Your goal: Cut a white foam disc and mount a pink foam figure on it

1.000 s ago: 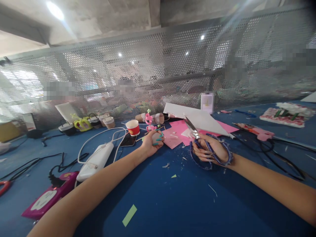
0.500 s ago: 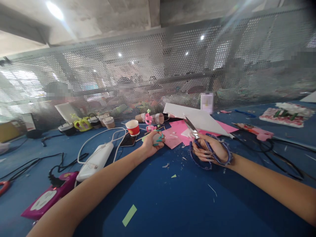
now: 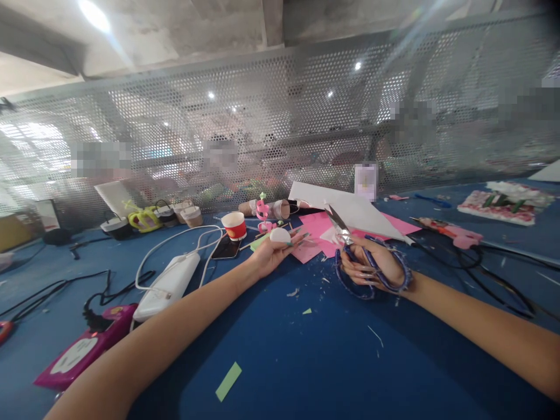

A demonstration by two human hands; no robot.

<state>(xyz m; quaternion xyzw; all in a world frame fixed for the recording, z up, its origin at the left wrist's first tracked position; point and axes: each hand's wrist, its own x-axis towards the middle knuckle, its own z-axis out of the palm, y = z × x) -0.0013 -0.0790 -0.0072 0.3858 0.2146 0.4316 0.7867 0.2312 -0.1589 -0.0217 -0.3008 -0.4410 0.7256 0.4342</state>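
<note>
My left hand holds a small white round disc near its thumb, palm turned up and the other fingers stretched out past it to the right. My right hand grips a pair of scissors by handles wrapped in dark blue. The blades point up and to the left, over sheets of pink paper and a large white sheet. Just behind my left hand stands a small pink curled ornament.
A red paper cup, a phone and a white power strip are at left, with a magenta box nearer. A pink glue gun lies right, with black cables. A perforated metal screen stands behind.
The fingers of my left hand have uncurled and stretched to the right, and the white disc now shows more fully. My right hand and the scissors have hardly moved.
</note>
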